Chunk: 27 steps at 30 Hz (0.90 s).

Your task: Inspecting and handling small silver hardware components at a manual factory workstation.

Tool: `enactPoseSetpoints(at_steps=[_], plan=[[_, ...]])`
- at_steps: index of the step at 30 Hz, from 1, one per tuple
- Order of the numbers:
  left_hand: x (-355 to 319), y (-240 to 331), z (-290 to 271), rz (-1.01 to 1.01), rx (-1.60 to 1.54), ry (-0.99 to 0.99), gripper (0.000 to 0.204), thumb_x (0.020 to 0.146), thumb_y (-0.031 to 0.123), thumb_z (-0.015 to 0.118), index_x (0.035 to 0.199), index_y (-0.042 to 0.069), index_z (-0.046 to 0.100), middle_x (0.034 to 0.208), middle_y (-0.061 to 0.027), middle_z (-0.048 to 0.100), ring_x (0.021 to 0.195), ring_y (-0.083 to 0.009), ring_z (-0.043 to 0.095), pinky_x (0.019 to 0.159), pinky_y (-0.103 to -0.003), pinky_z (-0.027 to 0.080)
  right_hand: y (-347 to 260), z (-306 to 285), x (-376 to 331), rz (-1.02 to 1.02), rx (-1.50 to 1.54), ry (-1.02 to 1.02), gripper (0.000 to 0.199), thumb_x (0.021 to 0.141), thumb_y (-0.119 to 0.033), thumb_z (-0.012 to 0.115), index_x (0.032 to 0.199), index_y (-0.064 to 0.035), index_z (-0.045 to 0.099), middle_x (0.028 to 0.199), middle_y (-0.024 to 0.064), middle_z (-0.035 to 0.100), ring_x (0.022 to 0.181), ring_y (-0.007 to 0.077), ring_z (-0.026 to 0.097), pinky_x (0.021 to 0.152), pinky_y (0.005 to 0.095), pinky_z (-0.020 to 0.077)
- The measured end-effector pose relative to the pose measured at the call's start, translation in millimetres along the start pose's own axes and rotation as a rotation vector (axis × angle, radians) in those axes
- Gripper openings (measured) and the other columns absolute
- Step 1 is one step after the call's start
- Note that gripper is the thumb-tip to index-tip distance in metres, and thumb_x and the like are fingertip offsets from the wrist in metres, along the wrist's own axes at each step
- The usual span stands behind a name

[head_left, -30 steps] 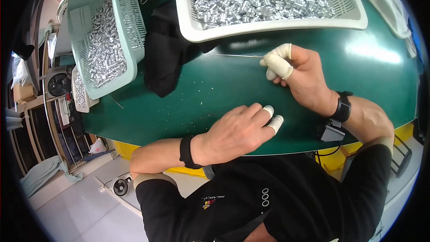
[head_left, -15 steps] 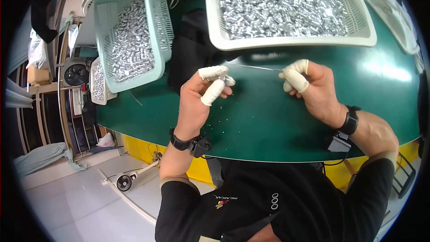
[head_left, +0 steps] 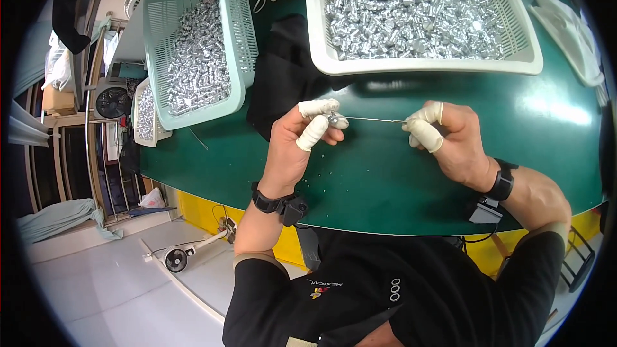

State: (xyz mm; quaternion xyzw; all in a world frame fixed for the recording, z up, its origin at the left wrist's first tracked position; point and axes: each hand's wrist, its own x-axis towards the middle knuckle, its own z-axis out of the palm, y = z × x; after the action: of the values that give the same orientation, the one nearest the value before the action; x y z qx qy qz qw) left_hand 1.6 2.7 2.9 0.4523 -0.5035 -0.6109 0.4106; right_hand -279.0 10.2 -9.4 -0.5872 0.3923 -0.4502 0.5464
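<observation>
My left hand [head_left: 295, 141] pinches a small silvery metal part [head_left: 333, 119] between thumb and fingertips, which wear white finger cots. Opposite it, my right hand [head_left: 453, 138], also in finger cots, is closed on one end of a thin metal rod [head_left: 373, 119]. The rod runs level across the gap, and its left tip meets the metal part. Whether the tip goes inside the part is too small to tell. Tiny pale crumbs lie on the green table [head_left: 385, 186] below the hands.
A white basket [head_left: 424, 67] of small metal parts stands beyond my hands. At the far left is a pale green basket [head_left: 199, 112] of similar parts, with a smaller white basket [head_left: 154, 136] beside it. Black cloth [head_left: 276, 83] lies between; white cloth [head_left: 572, 38] lies far right.
The rod's left tip now meets the metal part in my left hand; before, it pointed slightly above it. The rod has become more level. Both hands stay closed.
</observation>
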Motion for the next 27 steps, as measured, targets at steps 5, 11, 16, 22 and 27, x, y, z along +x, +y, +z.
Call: enactPoseSetpoints(at_steps=[5, 11, 16, 22, 27], plan=[[0.2, 0.1, 0.7, 0.023, 0.056, -0.004, 0.028, 0.100, 0.015, 0.061, 0.124, 0.000, 0.064, 0.103, -0.0144, 0.071, 0.083, -0.0161, 0.068, 0.074, -0.027, 0.054, -1.2, -0.2, 0.4, 0.025, -0.008, 0.001, 0.015, 0.096, -0.008, 0.063, 0.086, 0.0021, 0.067, 0.077, 0.0076, 0.067, 0.067, 0.0118, 0.063, 0.060, 0.0252, 0.0504], [-2.0, 3.0, 6.4, 0.071, 0.160, 0.015, 0.026, 0.098, 0.010, 0.063, 0.122, -0.001, 0.065, 0.104, -0.0143, 0.072, 0.085, -0.0166, 0.069, 0.076, -0.027, 0.054, -0.6, -0.4, -0.5, -0.046, -0.086, -0.020, 0.014, 0.096, -0.008, 0.064, 0.086, 0.0018, 0.067, 0.079, 0.0086, 0.068, 0.067, 0.0123, 0.064, 0.059, 0.0255, 0.0505], [-6.5, 0.7, 17.2, 0.028, 0.142, -0.037, 0.026, 0.095, 0.006, 0.066, 0.120, -0.001, 0.065, 0.104, -0.0137, 0.072, 0.087, -0.0177, 0.070, 0.078, -0.028, 0.056, -0.6, 3.9, -2.4, -0.028, -0.115, -0.040, 0.015, 0.096, -0.009, 0.064, 0.087, 0.0019, 0.068, 0.077, 0.0080, 0.068, 0.065, 0.0120, 0.064, 0.058, 0.0250, 0.0500], [-6.5, -3.3, 21.8, -0.018, 0.141, -0.042, 0.024, 0.094, 0.003, 0.067, 0.117, -0.003, 0.066, 0.102, -0.0136, 0.072, 0.088, -0.0185, 0.071, 0.079, -0.028, 0.057, -1.7, 2.0, 0.4, 0.240, 0.026, -0.146, 0.023, 0.098, -0.016, 0.063, 0.086, 0.0027, 0.068, 0.071, 0.0057, 0.067, 0.062, 0.0100, 0.061, 0.056, 0.0246, 0.0482], [-4.3, 0.6, 29.2, 0.012, 0.113, -0.079, 0.022, 0.093, 0.001, 0.066, 0.115, -0.003, 0.066, 0.100, -0.0136, 0.073, 0.086, -0.0183, 0.071, 0.078, -0.028, 0.056, -22.5, -8.1, 9.9, 0.492, 0.104, -0.136, 0.026, 0.099, -0.020, 0.063, 0.088, 0.0023, 0.069, 0.069, 0.0044, 0.066, 0.060, 0.0084, 0.059, 0.055, 0.0245, 0.0472]])
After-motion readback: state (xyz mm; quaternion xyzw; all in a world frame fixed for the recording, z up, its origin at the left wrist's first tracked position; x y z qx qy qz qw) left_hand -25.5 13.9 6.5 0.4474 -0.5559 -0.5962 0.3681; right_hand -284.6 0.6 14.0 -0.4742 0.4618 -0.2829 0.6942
